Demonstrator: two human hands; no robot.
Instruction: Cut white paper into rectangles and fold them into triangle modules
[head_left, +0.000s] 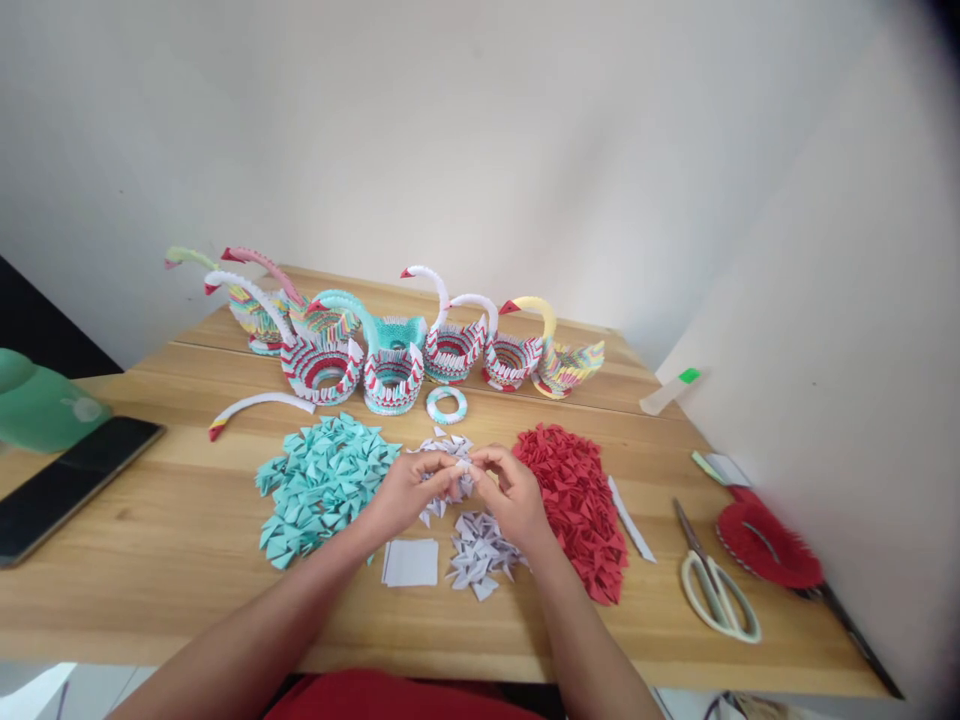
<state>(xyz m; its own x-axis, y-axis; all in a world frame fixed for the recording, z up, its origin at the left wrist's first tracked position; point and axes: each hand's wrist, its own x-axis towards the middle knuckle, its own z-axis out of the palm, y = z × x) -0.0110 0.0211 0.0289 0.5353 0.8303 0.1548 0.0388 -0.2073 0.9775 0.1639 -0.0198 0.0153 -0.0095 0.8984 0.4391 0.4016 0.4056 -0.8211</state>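
Note:
My left hand (411,488) and my right hand (514,490) meet at the middle of the table, fingertips pinched together. Between them is a small white folded paper piece (463,466), partly covered by the fingers. Beneath and behind the hands lies a heap of white folded paper triangles (435,510), with a second white heap (481,552) nearer to me. A stack of white paper squares (410,563) rests below my left hand. Turquoise folded pieces (326,485) are piled to the left, red ones (574,500) to the right.
Several paper swans (322,370) stand along the back, with a turquoise-and-white paper ring (446,405) before them. A loose white swan neck (259,402) and a phone (71,485) lie left. Scissors (716,585), a white strip (631,520) and a red woven-looking piece (769,543) are right.

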